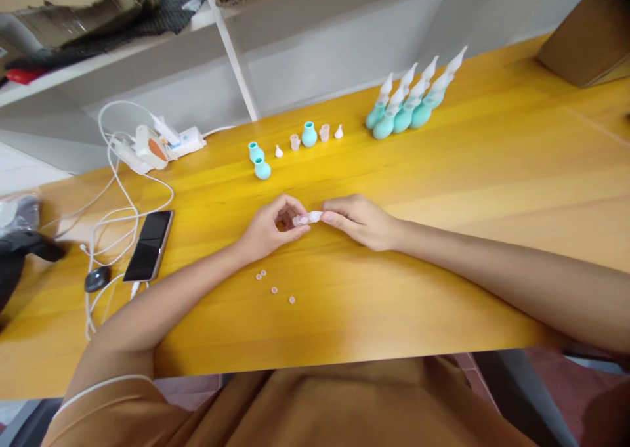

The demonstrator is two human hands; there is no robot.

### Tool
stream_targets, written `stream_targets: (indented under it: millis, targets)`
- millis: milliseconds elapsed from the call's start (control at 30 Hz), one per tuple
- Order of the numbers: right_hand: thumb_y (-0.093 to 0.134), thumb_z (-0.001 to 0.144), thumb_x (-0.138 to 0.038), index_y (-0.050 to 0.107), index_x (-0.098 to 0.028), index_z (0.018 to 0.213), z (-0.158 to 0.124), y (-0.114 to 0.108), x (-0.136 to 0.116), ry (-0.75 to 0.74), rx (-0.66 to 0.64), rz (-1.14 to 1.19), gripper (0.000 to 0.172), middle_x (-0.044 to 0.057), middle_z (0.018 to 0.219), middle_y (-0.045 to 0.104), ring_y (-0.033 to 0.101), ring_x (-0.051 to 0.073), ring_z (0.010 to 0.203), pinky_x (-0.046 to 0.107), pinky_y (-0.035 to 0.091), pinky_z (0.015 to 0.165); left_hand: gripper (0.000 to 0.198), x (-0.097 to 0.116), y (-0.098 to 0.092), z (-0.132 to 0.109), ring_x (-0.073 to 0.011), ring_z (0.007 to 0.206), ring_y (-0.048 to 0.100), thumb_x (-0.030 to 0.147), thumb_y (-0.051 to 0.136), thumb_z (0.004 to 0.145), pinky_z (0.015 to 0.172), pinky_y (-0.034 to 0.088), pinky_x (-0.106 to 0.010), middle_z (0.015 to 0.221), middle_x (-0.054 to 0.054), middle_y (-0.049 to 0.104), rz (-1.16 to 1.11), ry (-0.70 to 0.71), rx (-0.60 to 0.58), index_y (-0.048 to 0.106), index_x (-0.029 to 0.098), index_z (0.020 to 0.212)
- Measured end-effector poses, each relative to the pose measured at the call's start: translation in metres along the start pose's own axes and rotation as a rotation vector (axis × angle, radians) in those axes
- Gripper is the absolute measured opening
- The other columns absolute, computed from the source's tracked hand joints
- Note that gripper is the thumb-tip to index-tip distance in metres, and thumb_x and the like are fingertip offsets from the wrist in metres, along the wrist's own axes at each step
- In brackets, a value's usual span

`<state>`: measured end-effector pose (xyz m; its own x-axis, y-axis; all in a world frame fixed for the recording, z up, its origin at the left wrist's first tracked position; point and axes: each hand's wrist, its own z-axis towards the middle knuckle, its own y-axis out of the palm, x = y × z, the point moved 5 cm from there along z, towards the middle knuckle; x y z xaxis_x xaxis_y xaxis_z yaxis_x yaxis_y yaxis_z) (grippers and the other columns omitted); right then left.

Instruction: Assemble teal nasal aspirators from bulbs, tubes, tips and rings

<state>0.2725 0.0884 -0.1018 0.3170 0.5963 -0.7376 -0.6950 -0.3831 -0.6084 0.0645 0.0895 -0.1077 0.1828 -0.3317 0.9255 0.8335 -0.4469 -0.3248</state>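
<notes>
A wooden table (pixel 492 184) fills most of the view. White-tipped teal bulbs (pixel 403 118) stand clustered toward its back right. The right hand (pixel 364 221) and the left hand (pixel 270 228) face each other mid-table, each pinching one end of a small pale piece (pixel 311 218) between them. Three open-necked teal bulbs (pixel 309 136) sit beyond; four tiny rings (pixel 274 290) lie nearer the person.

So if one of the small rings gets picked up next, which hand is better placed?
Probably left: the left hand sits nearer the four small rings than the right hand. Both hold the translucent piece, though.
</notes>
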Motion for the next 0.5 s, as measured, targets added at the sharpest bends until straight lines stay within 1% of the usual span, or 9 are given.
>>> stream_targets:
  millis: [167, 233, 300, 333, 367, 400, 433, 467, 500]
  targets:
    - [0.043, 0.115, -0.071, 0.063, -0.017, 0.081, 0.002, 0.006, 0.001, -0.033, -0.038, 0.153, 0.067, 0.001, 0.073, 0.061, 0.055, 0.013, 0.067, 0.026, 0.04, 0.068, 0.034, 0.008, 0.001, -0.002, -0.0142, 0.08, 0.068, 0.043, 0.094, 0.091, 0.073, 0.054, -0.028, 0.098, -0.003, 0.077, 0.146, 0.112, -0.035, 0.072, 0.023, 0.108]
    - [0.046, 0.113, -0.075, 0.06, -0.017, 0.076, 0.002, 0.005, 0.002, -0.003, -0.027, 0.187, 0.07, 0.0, 0.068, 0.055, 0.05, 0.012, 0.064, 0.027, 0.039, 0.066, 0.045, 0.008, 0.0, -0.002, -0.015, 0.081, 0.069, 0.05, 0.097, 0.087, 0.074, 0.056, -0.029, 0.102, -0.003, 0.078, 0.126, 0.161, -0.053, 0.071, 0.024, 0.113]
    - [0.048, 0.111, -0.077, 0.054, -0.018, 0.07, 0.002, 0.003, 0.006, 0.057, 0.017, 0.205, 0.072, -0.002, 0.065, 0.046, 0.041, 0.01, 0.061, 0.027, 0.035, 0.062, 0.053, 0.008, -0.006, -0.001, -0.0172, 0.085, 0.07, 0.062, 0.09, 0.09, 0.077, 0.058, -0.031, 0.107, -0.005, 0.077, 0.097, 0.239, -0.02, 0.068, 0.025, 0.121]
    - [0.048, 0.11, -0.079, 0.052, -0.018, 0.069, 0.002, 0.001, 0.007, 0.088, 0.042, 0.218, 0.073, -0.003, 0.064, 0.042, 0.038, 0.01, 0.06, 0.027, 0.033, 0.06, 0.049, 0.008, -0.013, 0.001, -0.0182, 0.088, 0.07, 0.063, 0.083, 0.096, 0.08, 0.058, -0.033, 0.109, -0.006, 0.076, 0.114, 0.284, 0.053, 0.067, 0.025, 0.123]
    - [0.048, 0.109, -0.08, 0.05, -0.019, 0.068, 0.002, 0.0, 0.008, 0.113, 0.065, 0.232, 0.073, -0.003, 0.064, 0.04, 0.035, 0.009, 0.059, 0.027, 0.031, 0.059, 0.039, 0.009, -0.023, 0.001, -0.019, 0.091, 0.069, 0.058, 0.076, 0.103, 0.083, 0.058, -0.035, 0.11, -0.006, 0.074, 0.16, 0.323, 0.167, 0.067, 0.026, 0.122]
    - [0.048, 0.108, -0.081, 0.048, -0.019, 0.068, 0.001, -0.001, 0.009, 0.134, 0.084, 0.246, 0.074, -0.003, 0.064, 0.037, 0.033, 0.009, 0.059, 0.027, 0.03, 0.058, 0.025, 0.008, -0.034, 0.002, -0.0195, 0.094, 0.067, 0.048, 0.069, 0.107, 0.085, 0.057, -0.035, 0.11, -0.006, 0.072, 0.23, 0.347, 0.303, 0.067, 0.026, 0.118]
    - [0.048, 0.108, -0.082, 0.047, -0.02, 0.067, 0.001, -0.002, 0.01, 0.151, 0.101, 0.26, 0.074, -0.004, 0.064, 0.035, 0.031, 0.009, 0.059, 0.027, 0.029, 0.057, 0.011, 0.008, -0.045, 0.002, -0.0203, 0.098, 0.065, 0.036, 0.066, 0.108, 0.087, 0.056, -0.036, 0.11, -0.006, 0.069, 0.317, 0.347, 0.44, 0.067, 0.026, 0.113]
    - [0.049, 0.107, -0.083, 0.045, -0.02, 0.067, 0.0, -0.002, 0.011, 0.164, 0.116, 0.272, 0.075, -0.004, 0.064, 0.033, 0.03, 0.009, 0.059, 0.027, 0.027, 0.056, 0.006, 0.006, -0.055, 0.003, -0.0215, 0.102, 0.064, 0.024, 0.067, 0.104, 0.089, 0.055, -0.037, 0.111, -0.006, 0.066, 0.409, 0.324, 0.549, 0.068, 0.026, 0.109]
    - [0.049, 0.106, -0.084, 0.045, -0.02, 0.067, 0.0, -0.002, 0.011, 0.176, 0.125, 0.282, 0.075, -0.004, 0.063, 0.032, 0.029, 0.009, 0.059, 0.027, 0.026, 0.056, 0.014, 0.004, -0.063, 0.004, -0.0232, 0.108, 0.063, 0.015, 0.068, 0.098, 0.091, 0.055, -0.038, 0.113, -0.007, 0.063, 0.495, 0.278, 0.612, 0.068, 0.025, 0.106]
